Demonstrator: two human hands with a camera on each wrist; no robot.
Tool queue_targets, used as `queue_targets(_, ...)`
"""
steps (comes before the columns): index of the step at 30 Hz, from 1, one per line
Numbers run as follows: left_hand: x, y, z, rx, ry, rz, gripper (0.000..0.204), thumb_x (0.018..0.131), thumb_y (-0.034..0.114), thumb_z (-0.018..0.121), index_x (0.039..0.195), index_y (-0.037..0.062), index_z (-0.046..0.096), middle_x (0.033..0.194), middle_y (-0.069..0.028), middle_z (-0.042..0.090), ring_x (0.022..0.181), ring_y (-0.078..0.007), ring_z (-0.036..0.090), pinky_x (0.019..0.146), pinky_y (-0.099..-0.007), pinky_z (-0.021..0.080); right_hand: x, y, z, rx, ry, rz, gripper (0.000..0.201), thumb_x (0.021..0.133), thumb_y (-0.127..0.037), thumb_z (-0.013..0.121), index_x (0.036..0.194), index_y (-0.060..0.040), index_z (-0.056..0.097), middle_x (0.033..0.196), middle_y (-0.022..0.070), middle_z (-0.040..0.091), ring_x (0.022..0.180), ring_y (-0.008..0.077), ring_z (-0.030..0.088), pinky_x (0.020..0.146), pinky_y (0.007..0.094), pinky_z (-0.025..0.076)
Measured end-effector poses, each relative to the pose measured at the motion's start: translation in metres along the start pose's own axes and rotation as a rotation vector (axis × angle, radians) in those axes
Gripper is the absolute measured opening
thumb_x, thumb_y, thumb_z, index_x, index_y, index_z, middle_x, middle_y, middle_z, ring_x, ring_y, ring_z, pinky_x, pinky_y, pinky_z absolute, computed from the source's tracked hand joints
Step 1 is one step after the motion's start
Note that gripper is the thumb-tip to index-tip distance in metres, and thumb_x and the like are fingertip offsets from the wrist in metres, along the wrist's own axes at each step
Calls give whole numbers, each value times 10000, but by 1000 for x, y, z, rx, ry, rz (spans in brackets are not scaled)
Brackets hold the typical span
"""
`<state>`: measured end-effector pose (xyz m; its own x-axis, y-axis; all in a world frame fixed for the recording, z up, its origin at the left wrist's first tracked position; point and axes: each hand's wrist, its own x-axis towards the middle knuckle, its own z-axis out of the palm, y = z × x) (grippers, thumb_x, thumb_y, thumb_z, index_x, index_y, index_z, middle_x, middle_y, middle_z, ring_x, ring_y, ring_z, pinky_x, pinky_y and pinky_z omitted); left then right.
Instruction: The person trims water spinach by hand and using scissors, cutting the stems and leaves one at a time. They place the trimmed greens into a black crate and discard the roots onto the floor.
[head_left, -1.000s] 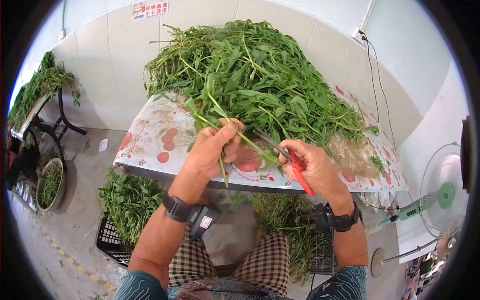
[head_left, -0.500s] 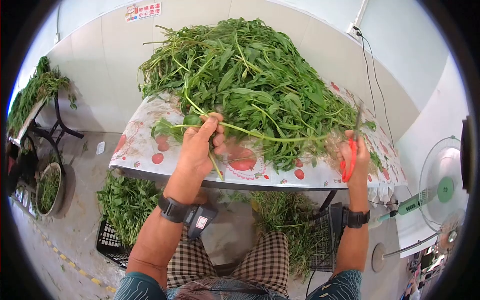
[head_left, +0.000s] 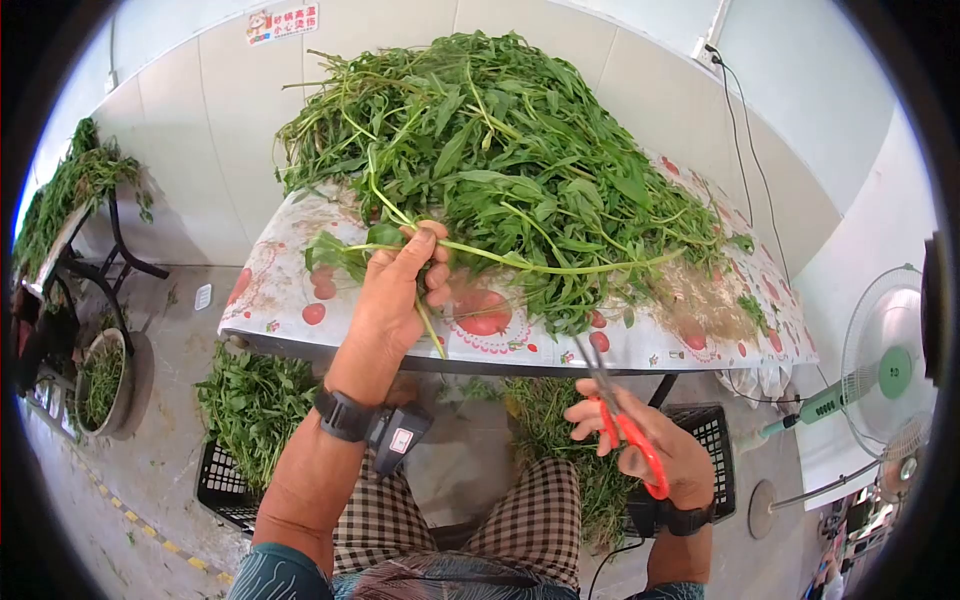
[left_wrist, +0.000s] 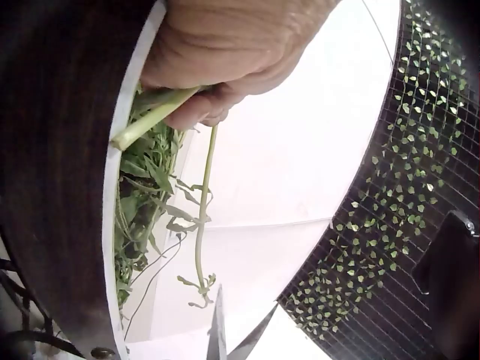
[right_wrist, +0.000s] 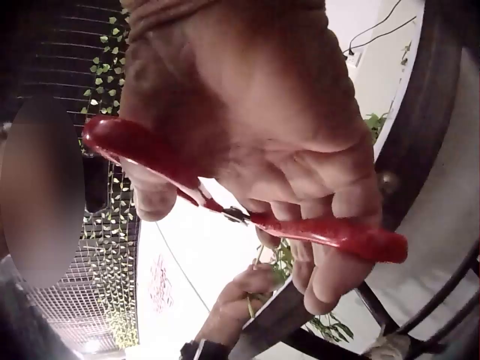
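A big heap of leafy green stems (head_left: 510,150) covers the cherry-print table (head_left: 285,290). My left hand (head_left: 395,290) grips a small bunch of green stems (head_left: 520,265) at the table's front edge; one long stem runs right across the cloth. In the left wrist view the cut stem ends (left_wrist: 150,120) stick out of the fist. My right hand (head_left: 640,440) holds the red-handled scissors (head_left: 625,430) low, below the table edge over my lap, blades pointing up. The right wrist view shows fingers curled round the red handles (right_wrist: 225,202).
Black crates (head_left: 215,480) of greens sit on the floor left and right (head_left: 715,440) of my knees. A standing fan (head_left: 880,375) is at the right. Another table with greens (head_left: 70,190) and a pot (head_left: 100,375) stand at the far left. A cable (head_left: 745,130) hangs on the wall.
My right hand has dropped with the scissors from beside the table's right side to below the table edge. The left hand stays put with its bunch.
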<state>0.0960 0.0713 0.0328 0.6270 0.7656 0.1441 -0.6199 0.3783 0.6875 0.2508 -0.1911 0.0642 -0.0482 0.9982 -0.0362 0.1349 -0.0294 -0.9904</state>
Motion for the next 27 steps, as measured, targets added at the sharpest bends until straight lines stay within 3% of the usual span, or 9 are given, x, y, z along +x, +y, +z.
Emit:
queue_targets(3, -3, 1, 3, 25, -34, -21, 139, 898, 180, 514, 948, 54, 542, 743, -2, 509, 569, -80, 431, 445, -201, 330, 22, 14, 5, -48, 45, 43, 613, 819, -166, 600, 1306, 24, 280, 1092, 86, 499, 864, 128, 519, 706, 226, 425)
queue_targets(4, -3, 1, 3, 27, -52, -25, 139, 897, 181, 516, 943, 52, 544, 740, -1, 512, 568, -80, 432, 445, -200, 330, 25, 20, 6, -203, 103, -72, 572, 836, -151, 574, 1292, 35, 284, 995, 85, 532, 789, 130, 535, 725, 241, 433)
queue_targets(7, -4, 2, 3, 37, -115, -39, 140, 893, 179, 521, 928, 47, 549, 731, -1, 516, 567, -78, 434, 444, -199, 329, 35, 22, 10, -134, 182, -43, 566, 836, -154, 572, 1291, 32, 289, 942, 101, 558, 780, 133, 543, 728, 252, 442)
queue_targets(13, -3, 0, 2, 101, -207, -80, 145, 888, 177, 527, 907, 34, 545, 713, 1, 504, 550, -69, 424, 443, -193, 326, 49, 8, 19, -139, 251, 120, 592, 831, -170, 582, 1306, 17, 283, 1004, 118, 559, 791, 135, 545, 730, 265, 454)
queue_targets(22, -6, 2, 4, 137, -191, -75, 169, 885, 185, 532, 915, 20, 549, 706, -9, 523, 513, -70, 427, 438, -196, 332, 45, 11, 26, 176, 181, 130, 470, 915, -218, 485, 1302, -7, 321, 1013, 84, 536, 828, 115, 513, 724, 227, 431)
queue_targets(25, -6, 3, 5, 159, -234, -80, 174, 885, 182, 530, 925, 14, 550, 704, -15, 530, 513, -72, 438, 437, -197, 335, 48, 15, 27, 517, 229, 181, 551, 886, -324, 525, 1276, 18, 338, 1032, 118, 544, 852, 155, 544, 663, 232, 442)
queue_targets(27, -7, 3, 7, 200, -274, -70, 175, 885, 181, 529, 929, 12, 549, 698, -15, 530, 511, -73, 443, 434, -199, 336, 43, 15, 29, 328, 168, 104, 488, 922, -323, 442, 1286, -14, 347, 1033, 93, 535, 851, 149, 533, 703, 224, 436)
